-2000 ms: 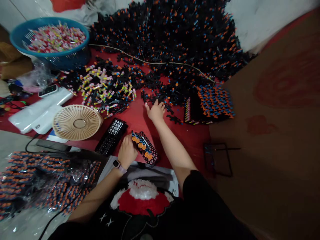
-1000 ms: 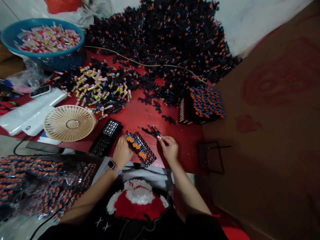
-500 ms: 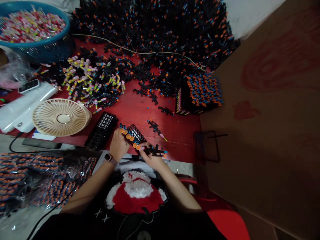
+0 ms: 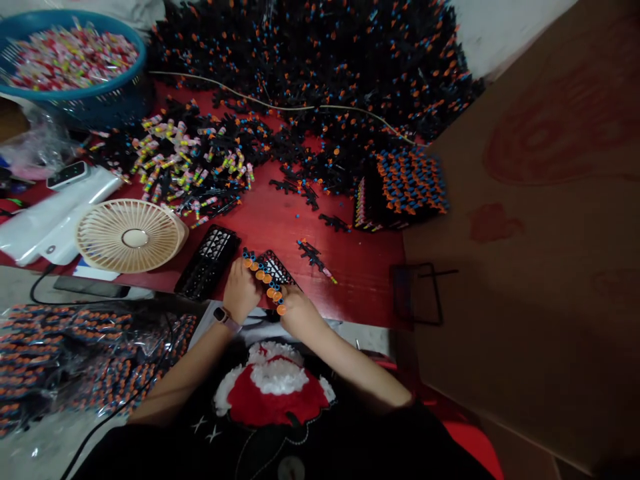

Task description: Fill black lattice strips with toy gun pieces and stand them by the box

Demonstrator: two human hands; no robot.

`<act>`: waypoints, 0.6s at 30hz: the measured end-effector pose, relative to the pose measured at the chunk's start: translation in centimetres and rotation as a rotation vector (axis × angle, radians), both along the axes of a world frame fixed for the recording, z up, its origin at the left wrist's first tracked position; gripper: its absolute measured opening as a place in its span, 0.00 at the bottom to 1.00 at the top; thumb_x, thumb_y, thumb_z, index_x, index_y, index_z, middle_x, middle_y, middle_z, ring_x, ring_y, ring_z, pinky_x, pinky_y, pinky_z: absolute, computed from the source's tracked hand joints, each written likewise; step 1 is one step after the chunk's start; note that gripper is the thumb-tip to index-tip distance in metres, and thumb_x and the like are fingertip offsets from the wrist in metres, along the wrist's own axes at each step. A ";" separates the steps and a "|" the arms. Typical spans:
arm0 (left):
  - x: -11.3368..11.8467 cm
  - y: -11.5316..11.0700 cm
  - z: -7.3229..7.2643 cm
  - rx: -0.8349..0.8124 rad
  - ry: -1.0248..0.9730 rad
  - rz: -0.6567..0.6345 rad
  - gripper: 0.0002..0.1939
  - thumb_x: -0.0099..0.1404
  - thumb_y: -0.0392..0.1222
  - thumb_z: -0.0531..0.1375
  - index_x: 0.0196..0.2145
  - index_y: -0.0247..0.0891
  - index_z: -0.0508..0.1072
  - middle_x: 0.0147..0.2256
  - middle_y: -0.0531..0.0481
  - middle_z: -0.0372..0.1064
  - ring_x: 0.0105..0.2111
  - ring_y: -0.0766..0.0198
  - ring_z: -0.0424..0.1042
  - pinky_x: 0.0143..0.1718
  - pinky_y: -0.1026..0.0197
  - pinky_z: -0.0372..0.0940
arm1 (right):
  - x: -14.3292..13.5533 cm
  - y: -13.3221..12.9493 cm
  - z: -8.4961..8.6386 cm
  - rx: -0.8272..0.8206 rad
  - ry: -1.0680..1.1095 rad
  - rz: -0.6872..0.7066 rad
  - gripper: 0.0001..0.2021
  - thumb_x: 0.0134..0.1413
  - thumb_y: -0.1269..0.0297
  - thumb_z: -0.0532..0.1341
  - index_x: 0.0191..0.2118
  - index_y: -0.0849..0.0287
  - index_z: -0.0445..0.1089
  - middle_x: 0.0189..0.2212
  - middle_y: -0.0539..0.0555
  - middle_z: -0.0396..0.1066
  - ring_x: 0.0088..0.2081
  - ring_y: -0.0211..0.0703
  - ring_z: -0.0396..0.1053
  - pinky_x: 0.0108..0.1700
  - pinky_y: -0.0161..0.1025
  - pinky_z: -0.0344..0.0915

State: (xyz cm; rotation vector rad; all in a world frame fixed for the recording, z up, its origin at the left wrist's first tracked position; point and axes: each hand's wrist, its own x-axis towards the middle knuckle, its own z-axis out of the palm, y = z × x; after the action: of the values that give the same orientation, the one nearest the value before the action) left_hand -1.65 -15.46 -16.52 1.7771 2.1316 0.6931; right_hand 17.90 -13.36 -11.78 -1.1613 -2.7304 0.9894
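My left hand [image 4: 241,291], with a watch on its wrist, is closed around the left side of a row of toy guns [image 4: 261,275]. They stand in a black lattice tray [image 4: 277,267] near the table's front edge, orange and blue ends up. At the row's near right end, my right hand [image 4: 296,312] is closed on a toy gun; one orange end shows beside its fingers, and the rest is hidden. Left of my hands lies another black lattice tray [image 4: 209,260]. A loose toy gun [image 4: 316,259] with a pink and yellow tip rests to the right.
A beige round fan [image 4: 131,237] stands at left, before a heap of pink-yellow tubes [image 4: 170,157]. Behind it is a blue basket [image 4: 95,97]. Toy guns pile [image 4: 310,60] along the back. A stacked block [image 4: 410,180] stands by the cardboard [image 4: 525,267] at right.
My right hand has turned over and brought the toy gun, earlier sticking out to the right, to the row's near end. My left hand stays at the row. The view has shifted slightly.
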 end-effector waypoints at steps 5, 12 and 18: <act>0.0 0.0 0.3 0.030 0.002 -0.015 0.22 0.63 0.29 0.60 0.54 0.43 0.69 0.55 0.34 0.72 0.59 0.39 0.71 0.65 0.34 0.69 | 5.3 4.2 -1.0 0.129 0.230 -0.446 0.13 0.67 0.68 0.65 0.54 0.58 0.80 0.49 0.64 0.78 0.49 0.56 0.74 0.56 0.52 0.73; 0.2 0.0 0.3 -0.007 -0.007 0.004 0.24 0.63 0.29 0.59 0.56 0.42 0.67 0.56 0.35 0.71 0.60 0.40 0.70 0.66 0.35 0.69 | 9.1 3.4 -3.5 0.164 0.460 -0.740 0.14 0.71 0.54 0.63 0.44 0.58 0.80 0.41 0.61 0.77 0.42 0.54 0.75 0.50 0.54 0.77; 0.3 0.0 0.0 -0.019 0.035 0.013 0.22 0.64 0.29 0.59 0.56 0.37 0.66 0.57 0.31 0.71 0.60 0.40 0.70 0.67 0.37 0.68 | 4.3 -2.3 -3.6 -0.326 0.750 -0.527 0.16 0.71 0.44 0.64 0.46 0.51 0.72 0.40 0.57 0.80 0.39 0.52 0.80 0.41 0.48 0.81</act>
State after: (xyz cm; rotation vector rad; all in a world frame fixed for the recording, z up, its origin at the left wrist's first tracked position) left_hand -1.35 -15.42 -16.54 1.7799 2.1663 0.6476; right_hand 22.23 -15.66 -15.40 -1.1348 -1.6258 1.4258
